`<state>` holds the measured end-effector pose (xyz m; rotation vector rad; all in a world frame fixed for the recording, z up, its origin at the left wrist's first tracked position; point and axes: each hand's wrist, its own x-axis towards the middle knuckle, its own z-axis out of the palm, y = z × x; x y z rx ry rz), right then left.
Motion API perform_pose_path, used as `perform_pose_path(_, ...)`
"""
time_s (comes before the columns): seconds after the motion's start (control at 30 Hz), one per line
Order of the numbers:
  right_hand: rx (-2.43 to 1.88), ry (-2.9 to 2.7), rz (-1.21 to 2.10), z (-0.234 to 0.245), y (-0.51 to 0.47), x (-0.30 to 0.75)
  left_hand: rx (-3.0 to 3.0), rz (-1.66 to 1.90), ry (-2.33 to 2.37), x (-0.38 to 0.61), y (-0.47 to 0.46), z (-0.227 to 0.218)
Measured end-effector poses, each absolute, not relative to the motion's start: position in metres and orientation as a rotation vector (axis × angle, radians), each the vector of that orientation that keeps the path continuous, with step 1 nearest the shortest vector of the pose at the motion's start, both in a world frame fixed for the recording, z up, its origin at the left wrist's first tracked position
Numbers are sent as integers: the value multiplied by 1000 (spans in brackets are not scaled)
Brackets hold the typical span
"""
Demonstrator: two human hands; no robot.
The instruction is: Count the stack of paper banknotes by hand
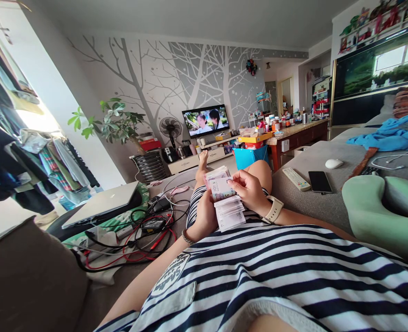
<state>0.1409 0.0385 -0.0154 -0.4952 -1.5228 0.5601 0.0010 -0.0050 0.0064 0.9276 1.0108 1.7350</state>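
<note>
A bundle of banknotes point(222, 188) is held up above my lap, its notes pinkish and purple with printed figures. My left hand point(204, 217) is closed on the bundle's left side, with a beaded bracelet at the wrist. Fingers of my right hand point(250, 190) pinch the upper right edge of the notes; a pale watch point(272, 210) is on that wrist. Below the upper bundle, more notes point(230, 216) lie fanned in overlapping layers over the striped clothing point(259, 258). What supports these lower notes is hidden.
Tangled cables point(145, 230) and a silver laptop point(102, 203) lie to the left. On the right are a remote control point(296, 178), a phone point(320, 181), a white mouse point(333, 163) and a green neck pillow point(366, 207). A television point(206, 121) is on ahead.
</note>
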Motion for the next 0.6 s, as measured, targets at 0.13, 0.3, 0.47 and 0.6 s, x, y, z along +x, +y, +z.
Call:
perform_pose_path(0.13,-470,-1584,601,-14,35,141,962,1708,1091,1,-7,7)
perform_pose_path(0.3,-488,-1614,625,-13,34,142,878,1683,978,4,-6,9)
perform_pose_path(0.47,-482,-1615,620,-14,36,143,894,1674,923,0,-12,10)
perform_pose_path(0.6,-477,-1605,606,-13,36,144,918,1671,956,-1,-14,11)
